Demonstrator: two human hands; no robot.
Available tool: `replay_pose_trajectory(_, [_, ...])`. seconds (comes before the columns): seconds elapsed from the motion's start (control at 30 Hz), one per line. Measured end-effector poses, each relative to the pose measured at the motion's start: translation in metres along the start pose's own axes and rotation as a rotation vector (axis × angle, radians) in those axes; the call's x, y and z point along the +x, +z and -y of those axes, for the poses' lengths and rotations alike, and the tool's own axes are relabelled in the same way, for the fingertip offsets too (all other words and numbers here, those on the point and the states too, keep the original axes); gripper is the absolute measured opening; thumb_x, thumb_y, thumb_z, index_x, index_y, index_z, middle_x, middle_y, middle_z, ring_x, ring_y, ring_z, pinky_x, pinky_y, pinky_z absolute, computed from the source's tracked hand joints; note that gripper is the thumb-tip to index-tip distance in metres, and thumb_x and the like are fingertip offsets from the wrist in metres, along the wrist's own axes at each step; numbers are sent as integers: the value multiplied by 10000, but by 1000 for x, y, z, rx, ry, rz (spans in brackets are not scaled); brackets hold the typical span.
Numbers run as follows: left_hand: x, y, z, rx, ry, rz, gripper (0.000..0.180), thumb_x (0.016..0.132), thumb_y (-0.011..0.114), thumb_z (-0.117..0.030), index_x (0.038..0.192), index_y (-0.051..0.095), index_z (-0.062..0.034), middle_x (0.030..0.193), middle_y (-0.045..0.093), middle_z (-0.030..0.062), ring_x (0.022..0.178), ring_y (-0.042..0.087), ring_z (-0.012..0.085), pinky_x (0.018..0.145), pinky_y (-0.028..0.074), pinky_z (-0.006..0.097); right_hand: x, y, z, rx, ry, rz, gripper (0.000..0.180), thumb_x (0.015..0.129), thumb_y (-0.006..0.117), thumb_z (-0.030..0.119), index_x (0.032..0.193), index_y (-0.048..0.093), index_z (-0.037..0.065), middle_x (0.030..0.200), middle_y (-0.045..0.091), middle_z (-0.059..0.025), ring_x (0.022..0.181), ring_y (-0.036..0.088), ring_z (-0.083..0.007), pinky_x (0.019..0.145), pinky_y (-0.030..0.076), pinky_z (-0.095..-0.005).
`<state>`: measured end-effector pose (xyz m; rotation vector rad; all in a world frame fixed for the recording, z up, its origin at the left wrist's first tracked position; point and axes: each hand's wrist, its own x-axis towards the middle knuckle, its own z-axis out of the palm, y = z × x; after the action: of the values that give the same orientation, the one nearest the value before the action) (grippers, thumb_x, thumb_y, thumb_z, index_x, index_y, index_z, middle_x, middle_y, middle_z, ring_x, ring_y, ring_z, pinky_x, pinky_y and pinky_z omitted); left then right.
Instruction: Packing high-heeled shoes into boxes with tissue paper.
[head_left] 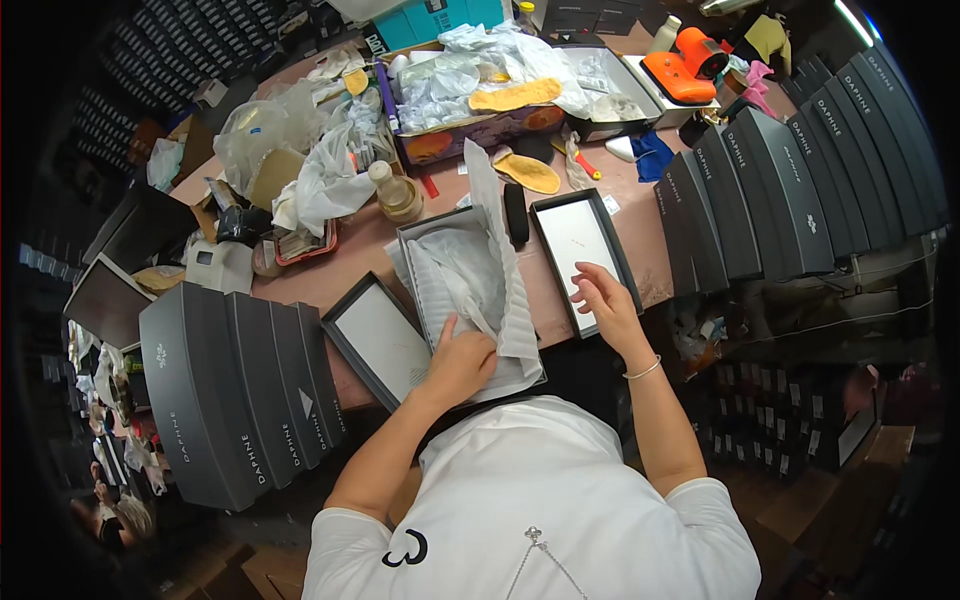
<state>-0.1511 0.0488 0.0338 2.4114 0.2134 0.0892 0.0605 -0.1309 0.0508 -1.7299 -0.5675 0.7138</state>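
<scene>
In front of me is an open grey shoebox (405, 245) lined with white tissue paper (458, 275), a wrapped shape bulging under it. My left hand (462, 362) is at the near end of this box, its fingers curled onto the tissue. What lies beneath those fingers is hidden. A dark-rimmed box lid (375, 330) with a pale inside rests left of the box. Another such lid (575, 240) lies to the right. Over its near right part, my right hand (608, 300) is raised with fingers apart, holding nothing. A ridged sheet of white packing paper (512, 300) stands along the box's right side.
Dark shoeboxes (215, 390) stand in a row at left, and more boxes (775, 190) at right. A patterned carton (475, 140) heaped with paper and yellow insoles (515, 95) sits behind. A bottle (397, 195), a black brush-like block (515, 215) and an orange device (685, 70) are around.
</scene>
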Motion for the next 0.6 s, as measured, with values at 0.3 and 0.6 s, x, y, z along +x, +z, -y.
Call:
replay_pose_trajectory(0.3, [-2,-40,18,-391,-238,-635,479,967,477,-311,1320,461,12,1403,374,203,1313,366,311,1065,300,384,9,105,27,-984,-690,742,458,909,531,406,1239,553,89,1331,485,-184,1303,388,-330,1096,233,-511])
replay_pose_trajectory(0.6, [-12,11,22,-104,-362,-719,690,870,575,-40,1453,207,-19,1420,345,249,1300,380,367,1075,321,402,51,-14,-135,-897,-8,32,496,812,678,253,1195,498,-6,1036,582,-241,967,576,-414,834,478,-469])
